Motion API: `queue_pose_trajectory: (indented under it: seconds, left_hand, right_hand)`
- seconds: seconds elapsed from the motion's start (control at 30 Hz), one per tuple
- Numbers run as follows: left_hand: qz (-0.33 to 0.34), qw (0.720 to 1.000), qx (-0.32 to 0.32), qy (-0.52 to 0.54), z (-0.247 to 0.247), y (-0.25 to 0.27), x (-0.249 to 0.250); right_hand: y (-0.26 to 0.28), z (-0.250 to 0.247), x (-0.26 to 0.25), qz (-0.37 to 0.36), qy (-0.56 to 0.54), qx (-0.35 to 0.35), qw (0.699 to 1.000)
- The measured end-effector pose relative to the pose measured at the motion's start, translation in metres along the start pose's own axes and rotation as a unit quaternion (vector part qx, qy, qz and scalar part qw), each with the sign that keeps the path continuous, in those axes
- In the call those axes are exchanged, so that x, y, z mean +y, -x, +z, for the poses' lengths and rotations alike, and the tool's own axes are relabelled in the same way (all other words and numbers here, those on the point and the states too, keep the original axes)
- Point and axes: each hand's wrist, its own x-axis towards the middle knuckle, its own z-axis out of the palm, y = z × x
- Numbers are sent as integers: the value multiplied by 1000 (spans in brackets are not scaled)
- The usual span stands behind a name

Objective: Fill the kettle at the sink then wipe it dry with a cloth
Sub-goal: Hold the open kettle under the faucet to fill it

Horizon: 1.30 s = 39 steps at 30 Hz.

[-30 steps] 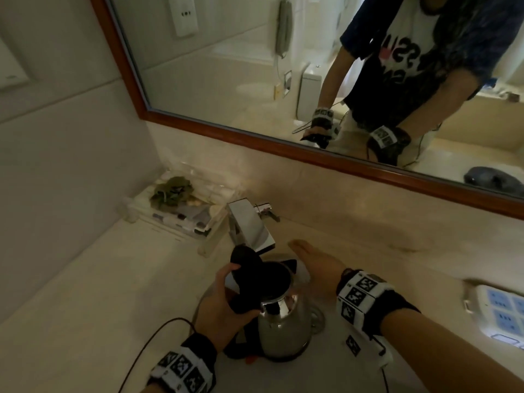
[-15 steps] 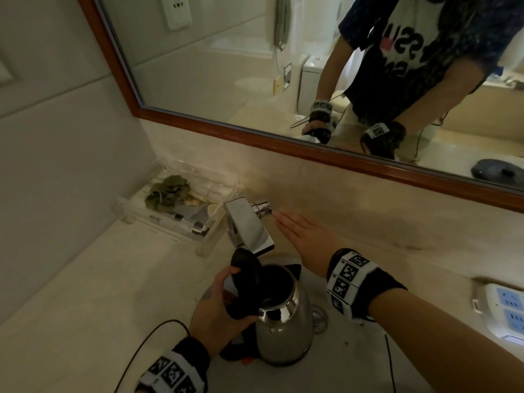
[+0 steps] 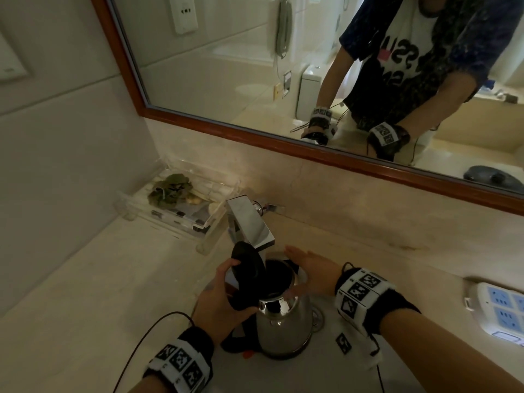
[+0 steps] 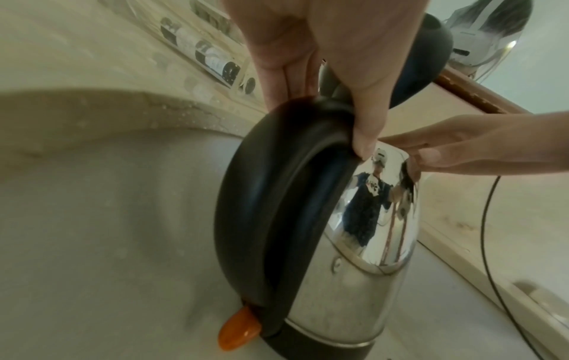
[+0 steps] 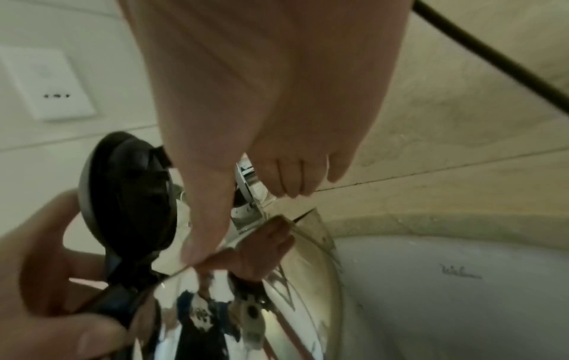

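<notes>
Our left hand (image 3: 224, 300) grips the black handle of the shiny steel kettle (image 3: 283, 324), its open mouth directly under the square chrome tap (image 3: 249, 222), while our flat, empty right hand (image 3: 312, 272) touches its rim.

Left hand (image 3: 219, 300) curled, right hand (image 3: 313, 272) flat.

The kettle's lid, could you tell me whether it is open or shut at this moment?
Open: the lid stands upright above the kettle, whose dark mouth is exposed.
</notes>
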Motion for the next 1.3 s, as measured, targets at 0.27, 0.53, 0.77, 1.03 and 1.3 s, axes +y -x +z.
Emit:
queue_pose_trajectory:
  seconds: [0.27,0.53,0.77,1.03,1.3]
  left_hand:
    - [7,1000,-10,-10,-3,-1,0]
    - [1,1000,-8,16,-4,-3,0]
    - [16,1000,2,20,-2,1,-1]
    - [32,999,7,22,-1,1,-3]
    - [29,999,18,40,2,0,-3]
  right_hand:
    - [2,0,-14,14,-7,-2,1000]
    - [0,4,-11,37,-54,0,998]
    - [4,14,-15,68,-72,54,994]
    - [-5,27,-10,95,-41,78,992]
    - [-9,23,-11,115,-35,65,991]
